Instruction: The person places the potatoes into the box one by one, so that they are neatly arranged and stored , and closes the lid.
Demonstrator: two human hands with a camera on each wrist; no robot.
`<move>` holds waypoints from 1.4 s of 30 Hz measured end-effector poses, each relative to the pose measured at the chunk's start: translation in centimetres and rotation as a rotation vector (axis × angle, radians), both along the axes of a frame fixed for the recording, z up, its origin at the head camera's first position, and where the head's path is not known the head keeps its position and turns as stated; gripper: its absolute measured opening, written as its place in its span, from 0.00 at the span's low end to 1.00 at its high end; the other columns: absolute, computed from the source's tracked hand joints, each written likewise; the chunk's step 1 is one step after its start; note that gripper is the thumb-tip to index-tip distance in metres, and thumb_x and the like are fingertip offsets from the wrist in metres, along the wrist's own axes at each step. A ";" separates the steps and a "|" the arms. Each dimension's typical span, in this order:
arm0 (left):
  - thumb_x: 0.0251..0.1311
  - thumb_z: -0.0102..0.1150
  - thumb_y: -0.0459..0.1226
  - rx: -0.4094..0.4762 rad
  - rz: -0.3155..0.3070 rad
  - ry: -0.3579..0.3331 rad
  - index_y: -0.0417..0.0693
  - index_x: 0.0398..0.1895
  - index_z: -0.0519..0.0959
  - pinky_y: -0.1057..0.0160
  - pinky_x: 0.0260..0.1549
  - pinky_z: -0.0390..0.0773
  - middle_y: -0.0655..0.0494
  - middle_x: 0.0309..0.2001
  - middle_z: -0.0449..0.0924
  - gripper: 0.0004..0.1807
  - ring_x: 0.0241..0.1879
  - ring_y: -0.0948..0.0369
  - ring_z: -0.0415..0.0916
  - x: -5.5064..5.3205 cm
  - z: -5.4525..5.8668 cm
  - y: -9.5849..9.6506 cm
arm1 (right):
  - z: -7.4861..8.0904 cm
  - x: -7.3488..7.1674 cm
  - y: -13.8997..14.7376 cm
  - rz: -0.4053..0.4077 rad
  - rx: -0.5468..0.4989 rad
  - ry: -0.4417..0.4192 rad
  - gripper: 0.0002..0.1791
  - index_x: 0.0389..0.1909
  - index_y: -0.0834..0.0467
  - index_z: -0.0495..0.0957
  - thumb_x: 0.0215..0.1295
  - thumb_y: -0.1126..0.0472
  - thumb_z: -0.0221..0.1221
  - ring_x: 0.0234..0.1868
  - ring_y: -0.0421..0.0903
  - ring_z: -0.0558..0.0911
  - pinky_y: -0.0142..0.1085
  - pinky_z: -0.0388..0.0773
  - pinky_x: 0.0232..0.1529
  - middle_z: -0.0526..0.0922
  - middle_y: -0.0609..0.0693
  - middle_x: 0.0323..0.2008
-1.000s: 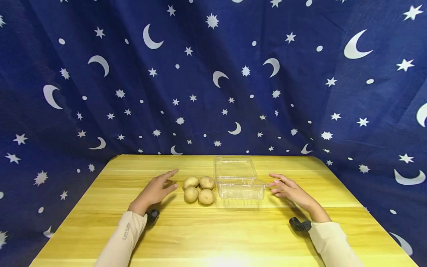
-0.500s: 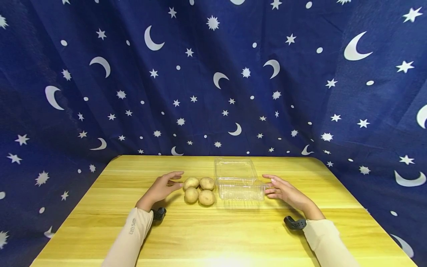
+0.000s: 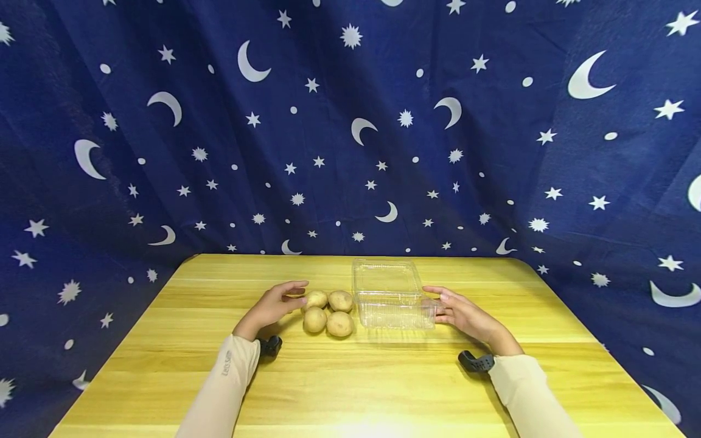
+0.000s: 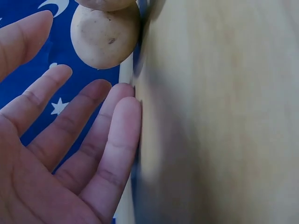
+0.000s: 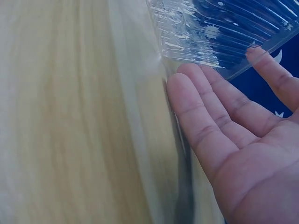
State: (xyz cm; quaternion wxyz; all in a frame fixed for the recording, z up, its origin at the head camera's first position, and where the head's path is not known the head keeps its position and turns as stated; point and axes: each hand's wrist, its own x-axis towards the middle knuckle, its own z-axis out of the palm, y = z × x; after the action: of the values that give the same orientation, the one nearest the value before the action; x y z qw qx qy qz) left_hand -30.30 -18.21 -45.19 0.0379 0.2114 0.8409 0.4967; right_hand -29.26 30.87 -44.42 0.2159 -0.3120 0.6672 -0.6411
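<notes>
On the table [image 3: 350, 383]: potatoes [image 3: 340, 325] beside clear box [image 3: 397, 316]

Your left hand [image 3: 269, 308], loosely spread and empty, is just left of the four potatoes. Your right hand [image 3: 465, 316], equally relaxed, is at the box's right side, contact unclear.

Curtain [image 3: 328, 79] is deep blue with a whitish crescent, star and dot print all over. Desk [image 3: 356, 371] is yellow wood, streaky grain running side to side, with a white glare patch near the front. Potatoes [image 3: 340, 324] are pale tan with a few darker specks. Box [image 3: 397, 316] is clear with ribbed lines. Sleeves [image 3: 216, 392] are cream, grey lettering [image 3: 227, 363] on the left one, straps [image 3: 476, 363] black.
</notes>
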 end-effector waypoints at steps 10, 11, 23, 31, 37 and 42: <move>0.79 0.60 0.36 0.056 -0.020 -0.095 0.29 0.77 0.68 0.50 0.53 0.85 0.27 0.70 0.73 0.30 0.64 0.36 0.78 -0.8 -0.5 0.5 | -0.5 -0.3 -0.1 0.010 0.009 0.024 0.30 0.82 0.68 0.59 0.90 0.57 0.36 0.70 0.43 0.77 0.32 0.76 0.68 0.71 0.52 0.77; 0.80 0.60 0.36 0.055 -0.024 -0.099 0.29 0.77 0.68 0.50 0.53 0.85 0.27 0.71 0.73 0.30 0.65 0.37 0.78 -0.9 -0.5 0.5 | -0.6 -0.3 -0.1 0.012 0.008 0.024 0.30 0.82 0.69 0.58 0.90 0.57 0.36 0.70 0.43 0.77 0.32 0.76 0.68 0.71 0.52 0.77; 0.80 0.59 0.38 0.029 -0.080 -0.157 0.29 0.78 0.68 0.54 0.52 0.84 0.30 0.70 0.74 0.31 0.64 0.44 0.76 -1.5 -0.6 0.7 | -1.1 0.0 0.1 0.047 -0.093 0.003 0.28 0.83 0.63 0.60 0.88 0.64 0.40 0.71 0.41 0.77 0.31 0.76 0.67 0.72 0.37 0.75; 0.81 0.57 0.38 -0.023 -0.105 -0.158 0.28 0.78 0.66 0.56 0.54 0.82 0.30 0.70 0.73 0.31 0.65 0.43 0.74 -1.5 -0.5 0.5 | -1.3 0.0 0.1 0.042 -0.082 -0.002 0.35 0.82 0.78 0.44 0.86 0.66 0.46 0.72 0.44 0.76 0.33 0.76 0.69 0.69 0.38 0.77; 0.80 0.58 0.37 -0.018 -0.119 -0.156 0.27 0.78 0.65 0.57 0.54 0.77 0.31 0.67 0.74 0.32 0.61 0.46 0.72 -1.5 -0.4 0.5 | -1.4 0.1 0.2 0.004 -0.054 -0.001 0.38 0.84 0.74 0.44 0.84 0.66 0.51 0.73 0.44 0.75 0.31 0.74 0.69 0.66 0.38 0.78; 0.81 0.58 0.37 -0.019 -0.121 -0.154 0.27 0.78 0.66 0.48 0.64 0.76 0.28 0.73 0.70 0.31 0.69 0.39 0.70 -1.4 -0.5 0.5 | -1.5 0.2 0.2 -0.041 -0.003 0.001 0.40 0.85 0.70 0.45 0.82 0.68 0.53 0.72 0.44 0.75 0.33 0.76 0.67 0.61 0.41 0.80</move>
State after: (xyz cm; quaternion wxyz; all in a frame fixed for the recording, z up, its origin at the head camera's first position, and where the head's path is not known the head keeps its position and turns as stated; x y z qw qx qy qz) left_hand -31.72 -17.71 -45.68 0.1342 0.2225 0.8260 0.5002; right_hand -29.06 31.05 -45.91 0.2018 -0.2987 0.6726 -0.6463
